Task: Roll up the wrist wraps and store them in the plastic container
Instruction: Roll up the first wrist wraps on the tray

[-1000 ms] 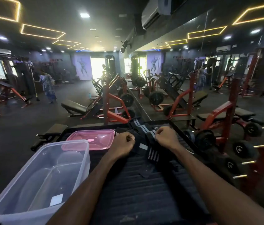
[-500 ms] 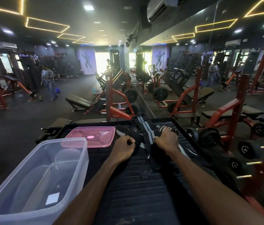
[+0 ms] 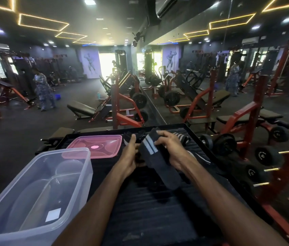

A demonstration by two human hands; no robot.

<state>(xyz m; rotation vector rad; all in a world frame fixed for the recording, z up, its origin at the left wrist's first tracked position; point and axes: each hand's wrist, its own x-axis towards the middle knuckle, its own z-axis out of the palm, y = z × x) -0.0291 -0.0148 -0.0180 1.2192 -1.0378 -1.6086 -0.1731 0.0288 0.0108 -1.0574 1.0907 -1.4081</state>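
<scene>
Our left hand [image 3: 128,157] and right hand [image 3: 171,150] both clamped on a wrap [image 3: 155,157], container [image 3: 39,189] open at left, pink lid [image 3: 95,147] behind it

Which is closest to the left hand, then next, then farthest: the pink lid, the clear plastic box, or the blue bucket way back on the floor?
Measured from the left hand:
1. Pink lid: just to its left on the black surface.
2. Clear plastic box: farther left and nearer the camera.
3. Blue bucket: far back on the gym floor, beside a standing person.
</scene>
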